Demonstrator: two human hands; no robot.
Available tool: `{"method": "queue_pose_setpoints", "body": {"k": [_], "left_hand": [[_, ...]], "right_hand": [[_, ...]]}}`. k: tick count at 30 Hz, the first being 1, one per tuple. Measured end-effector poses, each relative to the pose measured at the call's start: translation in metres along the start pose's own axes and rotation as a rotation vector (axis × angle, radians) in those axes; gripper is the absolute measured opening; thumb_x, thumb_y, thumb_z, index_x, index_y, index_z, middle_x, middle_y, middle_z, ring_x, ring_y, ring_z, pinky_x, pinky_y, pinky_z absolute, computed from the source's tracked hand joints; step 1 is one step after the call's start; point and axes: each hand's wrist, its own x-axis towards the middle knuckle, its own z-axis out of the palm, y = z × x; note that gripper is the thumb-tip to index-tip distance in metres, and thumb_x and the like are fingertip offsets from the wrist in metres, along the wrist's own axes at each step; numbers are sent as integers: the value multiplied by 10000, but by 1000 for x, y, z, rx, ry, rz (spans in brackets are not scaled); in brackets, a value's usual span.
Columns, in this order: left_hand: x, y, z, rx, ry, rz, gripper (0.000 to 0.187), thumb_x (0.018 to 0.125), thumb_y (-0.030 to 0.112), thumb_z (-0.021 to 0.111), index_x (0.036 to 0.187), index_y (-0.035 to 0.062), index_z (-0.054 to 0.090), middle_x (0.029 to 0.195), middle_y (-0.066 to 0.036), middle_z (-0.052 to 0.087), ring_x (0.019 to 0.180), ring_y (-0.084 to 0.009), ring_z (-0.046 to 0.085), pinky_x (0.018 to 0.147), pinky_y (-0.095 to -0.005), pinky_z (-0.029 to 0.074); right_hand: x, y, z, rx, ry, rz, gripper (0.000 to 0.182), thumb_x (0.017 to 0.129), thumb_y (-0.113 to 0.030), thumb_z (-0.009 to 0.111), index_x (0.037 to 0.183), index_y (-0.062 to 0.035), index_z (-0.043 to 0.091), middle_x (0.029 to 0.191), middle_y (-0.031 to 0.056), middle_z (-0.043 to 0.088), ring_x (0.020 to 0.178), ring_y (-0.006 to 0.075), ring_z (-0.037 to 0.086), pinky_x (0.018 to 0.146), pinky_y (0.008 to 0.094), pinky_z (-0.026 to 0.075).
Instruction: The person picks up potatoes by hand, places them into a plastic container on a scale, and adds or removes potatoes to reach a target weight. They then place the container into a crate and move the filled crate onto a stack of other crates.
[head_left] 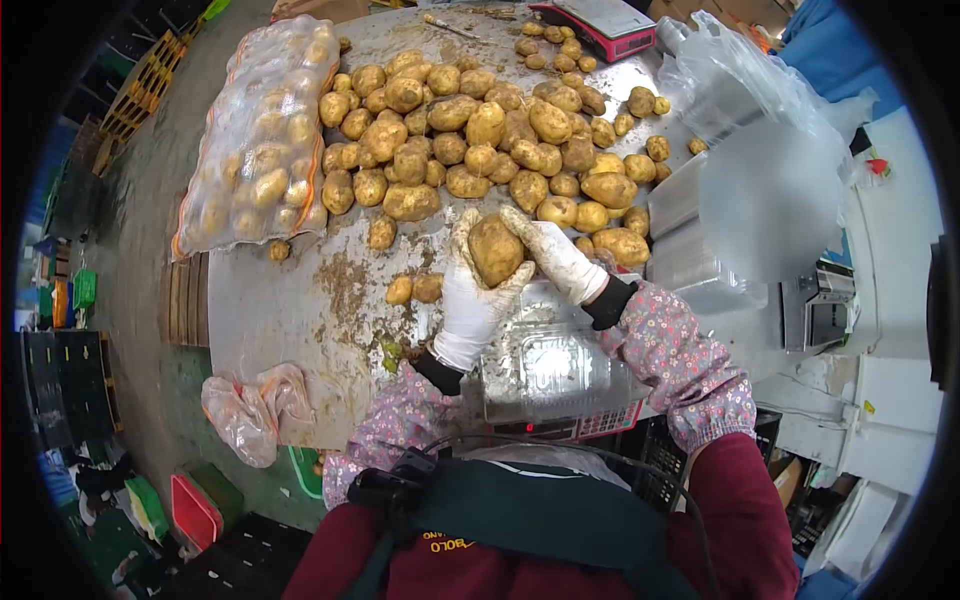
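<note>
A large brown potato (496, 250) is held between my two hands, above the near part of the table. My left hand (470, 310), in a soiled white glove, cups it from below and the left with its fingers wrapped round. From the right, my right hand (562, 258), gloved the same way, presses its fingertips against the potato's upper side. Just under my hands a clear plastic tray (555, 365) rests on a digital scale (585, 424) with a red-edged keypad. Beyond them lies a heap of potatoes (450, 115), some with dirt on the skin.
A mesh sack of potatoes (255, 140) lies at the table's left edge. Stacked clear trays (685, 215) and plastic film (740, 80) are at the right. A second red scale (605, 25) stands at the back. A crumpled plastic bag (258, 410) hangs over the near-left corner.
</note>
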Motion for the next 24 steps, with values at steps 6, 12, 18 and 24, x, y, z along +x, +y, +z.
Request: {"method": "queue_pose_setpoints", "body": {"k": [6,12,18,24], "left_hand": [[-10,21,-3,107,34,37,905,704,148,872,1422,-19,346,1282,-150,572,1135,-210,588,959,-334,493],[-20,17,-21,471,25,176,922,647,244,912,1379,1,407,1224,-163,596,1089,-273,619,914,-363,515],[-24,-1,-28,380,-21,151,810,655,287,904,1297,23,487,1174,-161,603,1060,-272,626,884,-372,527],[-51,-13,-44,243,0,55,805,690,254,887,1326,18,453,1177,-130,620,1025,-233,652,886,-346,552]], "right_hand": [[11,60,-16,-85,89,-221,292,1000,-240,553,1082,14,671,981,6,670,859,79,595,735,261,508],[12,19,-25,-255,64,-175,297,989,-173,555,1193,28,634,1137,99,681,1037,160,617,917,281,489],[-35,-23,19,-642,-76,-419,695,848,-409,729,1371,-13,501,1294,185,601,1241,292,552,1039,367,427],[-4,0,-1,-448,-27,1,487,893,-371,680,1269,-68,618,1093,193,688,941,314,686,849,379,528]]}}
